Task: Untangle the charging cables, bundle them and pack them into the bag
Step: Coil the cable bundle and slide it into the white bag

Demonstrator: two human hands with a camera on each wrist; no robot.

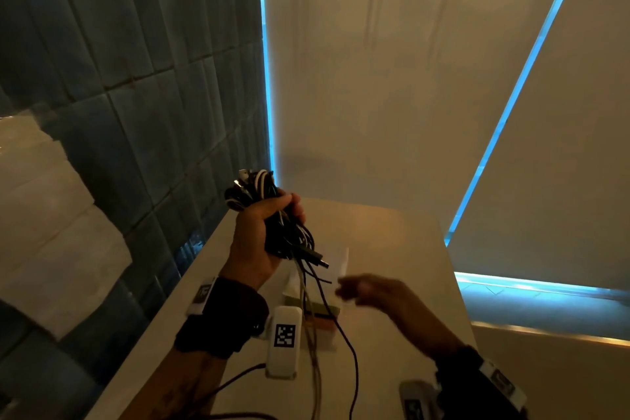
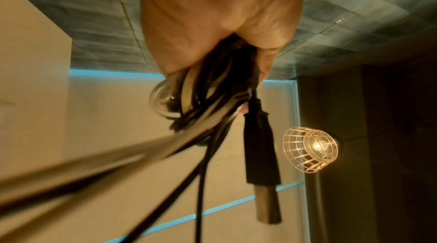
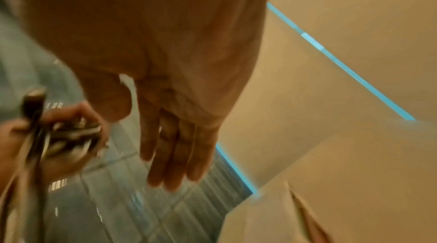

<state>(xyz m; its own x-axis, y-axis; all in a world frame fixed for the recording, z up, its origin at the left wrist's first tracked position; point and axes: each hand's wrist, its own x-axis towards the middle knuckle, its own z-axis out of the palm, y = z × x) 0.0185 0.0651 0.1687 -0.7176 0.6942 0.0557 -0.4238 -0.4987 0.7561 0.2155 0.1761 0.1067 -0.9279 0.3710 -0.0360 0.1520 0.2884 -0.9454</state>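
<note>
My left hand (image 1: 262, 232) is raised over the white table (image 1: 402, 249) and grips a thick bundle of black and white charging cables (image 1: 259, 194). Loose ends trail down from it, and a black USB plug (image 1: 315, 257) sticks out to the right. The left wrist view shows that plug (image 2: 260, 146) hanging below my fist (image 2: 212, 22). My right hand (image 1: 368, 290) hovers blurred to the right and lower, with straight fingers (image 3: 175, 153) that hold nothing. Beneath the dangling cables lies a clear bag (image 1: 324, 283) with a white flap. The bundle (image 3: 64, 135) shows at the left of the right wrist view.
A blue tiled wall (image 1: 136, 78) rises at the left of the table. Pale roller blinds (image 1: 392, 78) with blue light at their edges stand behind. A caged lamp (image 2: 312, 148) glows in the left wrist view. Thin cables trail over the table's near part (image 1: 354, 368).
</note>
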